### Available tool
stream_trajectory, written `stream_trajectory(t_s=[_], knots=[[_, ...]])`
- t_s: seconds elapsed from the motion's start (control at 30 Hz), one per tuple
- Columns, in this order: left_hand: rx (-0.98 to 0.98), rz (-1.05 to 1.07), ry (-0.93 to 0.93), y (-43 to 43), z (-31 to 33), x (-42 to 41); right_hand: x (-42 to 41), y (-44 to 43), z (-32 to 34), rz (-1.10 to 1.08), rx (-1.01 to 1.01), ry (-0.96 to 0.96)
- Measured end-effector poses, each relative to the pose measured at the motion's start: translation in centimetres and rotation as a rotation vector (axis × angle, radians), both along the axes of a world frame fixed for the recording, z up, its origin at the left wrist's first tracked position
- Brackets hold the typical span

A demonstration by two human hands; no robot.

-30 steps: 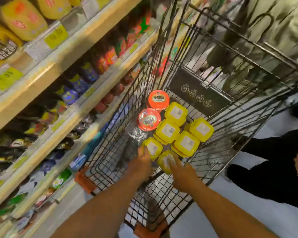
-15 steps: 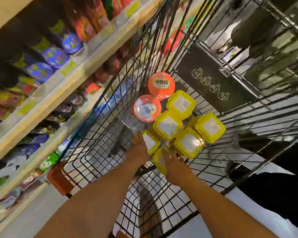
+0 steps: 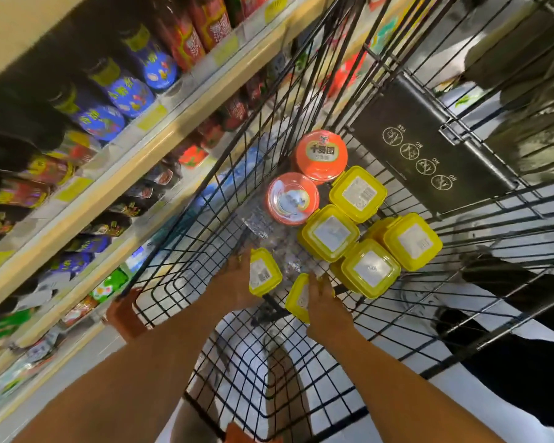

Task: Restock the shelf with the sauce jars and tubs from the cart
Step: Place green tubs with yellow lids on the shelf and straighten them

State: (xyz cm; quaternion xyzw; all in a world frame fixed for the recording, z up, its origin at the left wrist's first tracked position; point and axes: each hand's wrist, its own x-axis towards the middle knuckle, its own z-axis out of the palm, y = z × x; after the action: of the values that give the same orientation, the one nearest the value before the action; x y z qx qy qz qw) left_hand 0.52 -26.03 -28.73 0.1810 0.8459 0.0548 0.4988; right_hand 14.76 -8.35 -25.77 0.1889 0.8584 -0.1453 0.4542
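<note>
Both my arms reach down into the black wire cart (image 3: 186, 251). My left hand (image 3: 234, 282) grips a yellow-lidded tub (image 3: 264, 271), tilted and lifted a little off the cart floor. My right hand (image 3: 325, 303) grips a second yellow-lidded tub (image 3: 298, 297), also tilted on its edge. Several more yellow tubs (image 3: 370, 266) stand bunched in the cart beyond my hands. Two orange-lidded jars (image 3: 320, 153) (image 3: 291, 198) stand behind them. The shelf (image 3: 160, 139) runs along the left.
The shelf rows hold dark sauce bottles with blue labels (image 3: 125, 91) and red jars (image 3: 192, 43). A black child-seat flap (image 3: 429, 148) closes the cart's far end. Crumpled clear plastic wrap (image 3: 263, 228) lies on the cart floor. A person's dark-clothed legs (image 3: 525, 330) stand at the right.
Both hands have lifted and tilted their yellow tubs away from the cluster. The view has dipped lower and closer into the cart.
</note>
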Motion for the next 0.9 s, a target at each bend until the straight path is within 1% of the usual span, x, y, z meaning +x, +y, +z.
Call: stream_trajectory(t_s=[0.1, 0.2, 0.3, 0.5, 0.57, 0.67, 0.73, 0.83, 0.9], knots=[[-0.011, 0.057, 0.047, 0.4, 0.2, 1.1, 0.2, -0.6, -0.7, -0.019, 0.078, 0.017], [-0.001, 0.062, 0.137, 0.9, -0.2, 2.2, 0.2, -1.0, -1.1, 0.035, 0.189, 0.054], [0.036, 0.126, 0.113, 1.4, -0.5, 2.6, 0.3, -1.0, -1.6, 0.081, 0.22, 0.104], [0.103, 0.168, 0.068, 0.9, 1.3, 1.5, -0.4, -0.4, -1.2, -0.019, 0.031, 0.048], [0.141, 0.171, 0.039, 0.1, 2.7, 1.1, -0.5, 0.0, -0.3, -0.083, -0.04, 0.062], [0.172, 0.165, 0.019, -1.1, 5.6, 0.9, -0.7, 0.6, 2.1, -0.168, -0.132, 0.101], [0.173, 0.162, 0.007, -1.8, 7.5, 1.0, -0.9, 1.0, 3.9, -0.188, -0.159, 0.099], [0.204, 0.181, 0.003, -2.6, 10.8, 1.0, -1.4, 1.8, 7.0, -0.26, -0.218, 0.149], [0.244, 0.219, 0.003, -3.2, 13.3, 0.7, -1.7, 2.3, 8.8, -0.258, -0.258, 0.189]])
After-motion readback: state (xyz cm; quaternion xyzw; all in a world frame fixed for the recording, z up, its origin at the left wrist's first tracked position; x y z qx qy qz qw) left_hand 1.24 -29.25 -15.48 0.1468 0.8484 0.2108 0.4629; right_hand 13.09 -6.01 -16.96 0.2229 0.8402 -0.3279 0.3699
